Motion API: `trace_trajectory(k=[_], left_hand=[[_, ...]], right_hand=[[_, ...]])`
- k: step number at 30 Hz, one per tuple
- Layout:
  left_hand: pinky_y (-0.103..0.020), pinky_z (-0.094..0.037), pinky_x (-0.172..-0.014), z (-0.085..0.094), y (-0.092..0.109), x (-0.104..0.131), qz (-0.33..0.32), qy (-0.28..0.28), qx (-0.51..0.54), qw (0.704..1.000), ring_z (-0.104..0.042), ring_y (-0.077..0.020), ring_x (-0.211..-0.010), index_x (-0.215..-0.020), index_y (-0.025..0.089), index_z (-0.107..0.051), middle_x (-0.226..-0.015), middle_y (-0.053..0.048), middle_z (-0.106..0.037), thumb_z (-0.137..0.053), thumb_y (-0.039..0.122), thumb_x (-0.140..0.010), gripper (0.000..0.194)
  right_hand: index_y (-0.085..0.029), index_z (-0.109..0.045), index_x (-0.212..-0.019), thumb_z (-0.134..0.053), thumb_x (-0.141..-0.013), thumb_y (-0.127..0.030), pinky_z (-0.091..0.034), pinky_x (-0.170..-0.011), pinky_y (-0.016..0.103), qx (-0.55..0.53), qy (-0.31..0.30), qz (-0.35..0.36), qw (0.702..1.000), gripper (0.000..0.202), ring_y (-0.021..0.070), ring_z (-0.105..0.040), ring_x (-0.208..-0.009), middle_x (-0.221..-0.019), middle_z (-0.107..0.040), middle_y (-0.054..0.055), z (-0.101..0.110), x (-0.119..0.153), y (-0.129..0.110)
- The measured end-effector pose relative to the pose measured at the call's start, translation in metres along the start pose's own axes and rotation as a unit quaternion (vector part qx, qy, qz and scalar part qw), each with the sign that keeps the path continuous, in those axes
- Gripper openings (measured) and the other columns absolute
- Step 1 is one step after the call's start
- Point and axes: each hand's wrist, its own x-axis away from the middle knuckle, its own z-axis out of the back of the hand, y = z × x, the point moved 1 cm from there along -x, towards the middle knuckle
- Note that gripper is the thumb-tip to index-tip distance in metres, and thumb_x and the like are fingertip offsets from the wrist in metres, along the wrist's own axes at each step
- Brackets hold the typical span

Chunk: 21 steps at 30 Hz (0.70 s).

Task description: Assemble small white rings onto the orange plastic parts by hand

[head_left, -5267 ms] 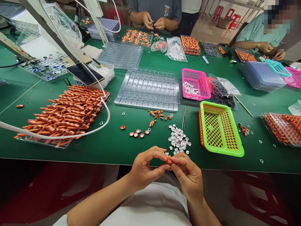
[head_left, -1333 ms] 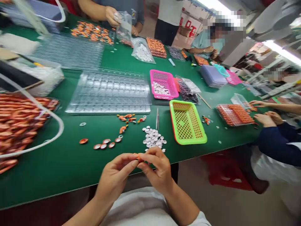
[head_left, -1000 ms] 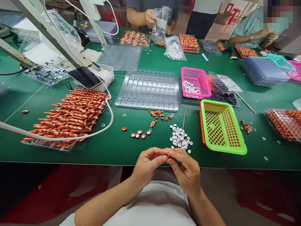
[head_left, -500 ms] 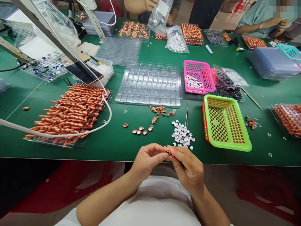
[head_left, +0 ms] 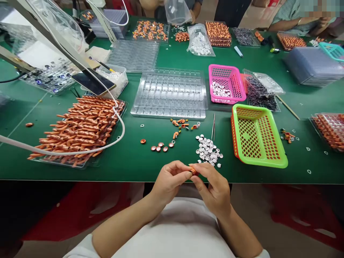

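Inspected at the near edge of the green table [head_left: 129, 165]. Left hand [head_left: 169, 181] and right hand [head_left: 213, 190] found close together just off the table edge, fingertips of both pinched shut on one small orange piece [head_left: 192, 171]. Piece held in the air between the hands, clear of the table; too small in this view to tell whether a white cap was already fitted on it.

Noted as done, by judgement: a short row of capped orange pieces [head_left: 161, 147] laid out on the table ahead of the hands, with a few loose orange bits [head_left: 182, 123] beyond.

Noted as left: a pile of white caps [head_left: 208, 152] lying just ahead of the right hand, and a full tray of orange parts [head_left: 80, 127] on the left. Clear plastic tray [head_left: 170, 95] and green basket [head_left: 256, 136] both seen without any pieces in them. Tweezers [head_left: 213, 127] lying unused beside the caps. Work judged early, most stock untouched.
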Motion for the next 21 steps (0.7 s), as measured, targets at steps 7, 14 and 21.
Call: trace_trajectory(k=[7,14,21], left_hand=[[-0.021,-0.052,-0.064,0.0007,-0.0016,0.0023,0.029,0.000,-0.002,1.000,-0.067,-0.0112,-0.064,-0.066,0.014,-0.070,-0.068,-0.003,-0.074,-0.090,0.023,-0.057,0.023],[-0.025,-0.055,-0.069,-0.0020,-0.0003,0.0041,0.042,-0.013,-0.006,0.999,-0.069,-0.0141,-0.066,-0.068,0.015,-0.070,-0.068,-0.003,-0.075,-0.089,0.026,-0.060,0.023],[-0.021,-0.049,-0.063,-0.0018,-0.0009,0.0072,0.049,0.009,-0.016,0.999,-0.065,-0.0115,-0.064,-0.066,0.014,-0.069,-0.066,-0.002,-0.072,-0.088,0.025,-0.060,0.023]], right_hand=[[-0.024,-0.060,-0.123,-0.058,-0.088,-0.005,-0.059,-0.082,0.033,-0.017,0.003,0.003,1.000,0.040,0.0164,-0.067,-0.097,-0.107,-0.069,0.007,0.0029,0.0007,-0.0007],[-0.023,-0.062,-0.120,-0.058,-0.086,-0.004,-0.059,-0.081,0.032,-0.002,0.012,0.008,1.000,0.039,0.0164,-0.067,-0.095,-0.105,-0.070,0.007,0.0041,-0.0002,-0.0043],[-0.022,-0.057,-0.127,-0.059,-0.083,0.000,-0.057,-0.083,0.036,0.035,0.013,0.046,0.998,0.048,0.0180,-0.065,-0.098,-0.109,-0.068,0.009,0.0014,0.0033,-0.0026]])
